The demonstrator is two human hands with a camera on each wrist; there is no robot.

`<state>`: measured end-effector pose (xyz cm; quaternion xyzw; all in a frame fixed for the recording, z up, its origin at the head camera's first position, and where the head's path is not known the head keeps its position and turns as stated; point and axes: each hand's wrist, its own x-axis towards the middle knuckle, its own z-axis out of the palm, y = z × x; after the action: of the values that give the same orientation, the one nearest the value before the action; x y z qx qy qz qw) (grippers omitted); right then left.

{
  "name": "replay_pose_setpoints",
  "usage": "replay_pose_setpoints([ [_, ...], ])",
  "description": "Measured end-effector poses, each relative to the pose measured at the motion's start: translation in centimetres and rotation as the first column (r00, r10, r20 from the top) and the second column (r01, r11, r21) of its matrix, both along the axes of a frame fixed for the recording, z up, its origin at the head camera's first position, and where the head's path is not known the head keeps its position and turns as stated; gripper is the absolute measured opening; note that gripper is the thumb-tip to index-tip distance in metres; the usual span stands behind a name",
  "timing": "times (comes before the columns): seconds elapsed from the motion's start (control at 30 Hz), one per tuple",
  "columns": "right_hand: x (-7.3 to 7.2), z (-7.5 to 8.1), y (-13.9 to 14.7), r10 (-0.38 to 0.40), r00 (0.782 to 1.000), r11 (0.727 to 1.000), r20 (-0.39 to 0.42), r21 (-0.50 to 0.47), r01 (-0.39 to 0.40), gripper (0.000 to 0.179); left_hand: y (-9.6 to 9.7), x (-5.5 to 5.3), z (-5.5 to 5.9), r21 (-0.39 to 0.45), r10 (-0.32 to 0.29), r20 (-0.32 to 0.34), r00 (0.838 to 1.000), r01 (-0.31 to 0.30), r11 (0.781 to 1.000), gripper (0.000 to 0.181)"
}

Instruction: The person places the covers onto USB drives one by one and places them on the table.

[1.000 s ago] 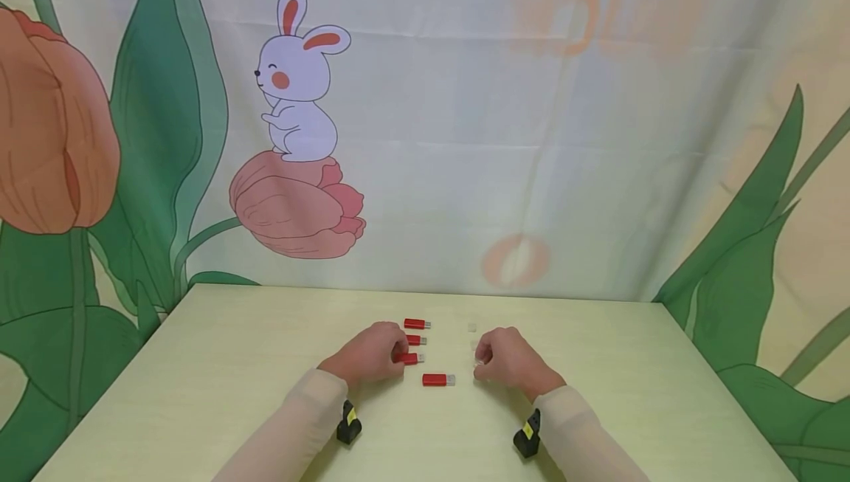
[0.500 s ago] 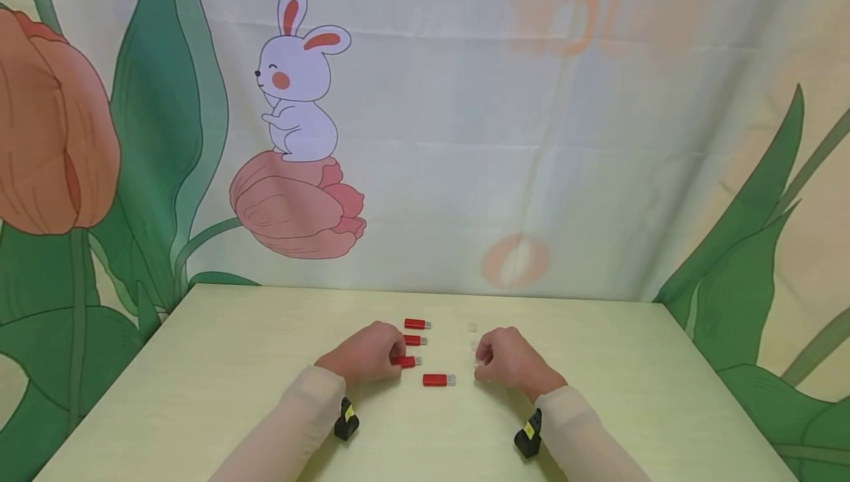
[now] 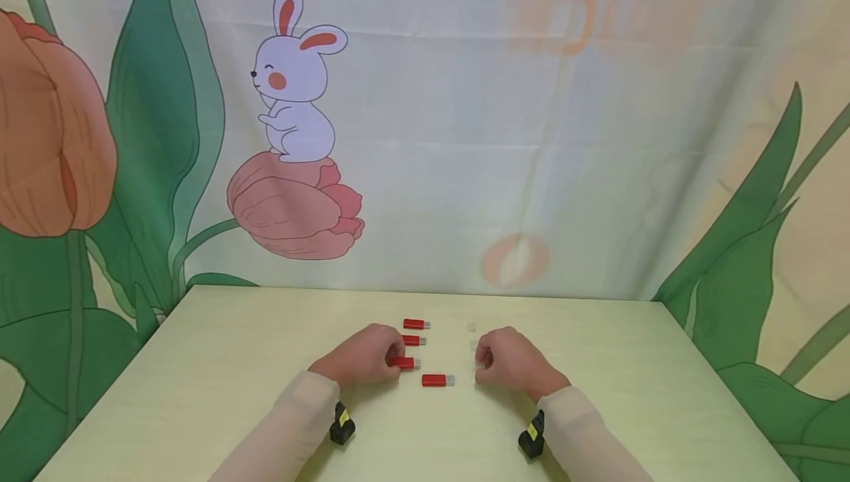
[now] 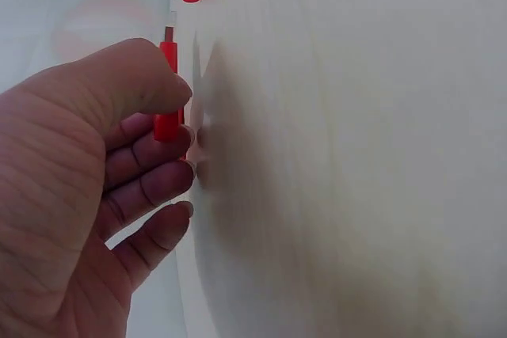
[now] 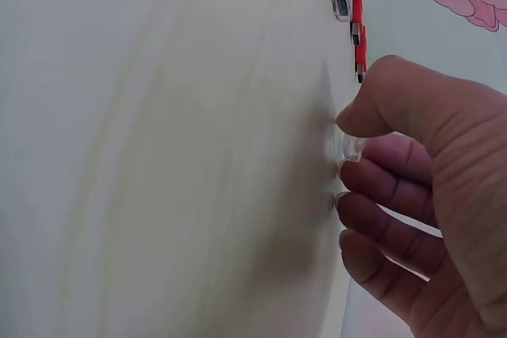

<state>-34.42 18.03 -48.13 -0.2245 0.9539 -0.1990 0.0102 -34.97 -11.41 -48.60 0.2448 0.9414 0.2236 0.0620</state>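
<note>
Between thumb and fingers, my left hand point(image 3: 364, 353) pinches a red USB stick point(image 3: 405, 363), its metal plug pointing right. The left wrist view shows that stick point(image 4: 168, 61) held close over the table. My right hand point(image 3: 513, 361) pinches a small clear cap point(image 5: 352, 148) just at the tabletop, mostly covered by the fingers in the head view. Nearest me, between the hands, lies another red USB stick point(image 3: 437, 380) with a clear cap over its plug. Two more red USB sticks, one farthest back point(image 3: 416, 325) and one partly behind the left fingers point(image 3: 415, 340), lie with bare plugs.
Two loose clear caps, a back one point(image 3: 471, 327) and a front one point(image 3: 474, 346), lie beyond my right hand. The pale wooden table point(image 3: 219, 379) ends at a printed cloth point(image 3: 432, 135) with a rabbit and tulips. A small black camera sits on each wrist.
My left hand has drawn slightly left and toward me, taking the USB stick along. The right hand stays nearly in place.
</note>
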Motion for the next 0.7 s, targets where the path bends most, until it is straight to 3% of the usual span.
replay_pose_setpoints([
  [0.17,0.1,0.2,0.3,0.002,1.0,1.0,-0.024,0.012,-0.002,0.014,-0.1,0.4,0.3,0.054,0.008,0.002,1.0,-0.008,0.999,0.016],
  [0.3,0.2,0.4,0.4,0.014,0.999,0.999,-0.034,-0.039,-0.015,0.013,-0.1,0.7,0.6,0.128,0.022,0.036,0.999,-0.026,0.991,0.017],
  [0.5,0.5,0.7,0.4,0.023,1.0,0.986,-0.019,-0.162,-0.025,0.013,-0.2,1.0,0.8,0.22,-0.025,0.033,0.999,0.017,0.975,0.015],
  [0.7,1.0,0.6,0.4,0.027,1.0,0.961,0.007,-0.274,-0.024,0.012,-0.2,1.5,0.8,0.327,-0.079,0.021,0.997,0.068,0.942,0.013],
])
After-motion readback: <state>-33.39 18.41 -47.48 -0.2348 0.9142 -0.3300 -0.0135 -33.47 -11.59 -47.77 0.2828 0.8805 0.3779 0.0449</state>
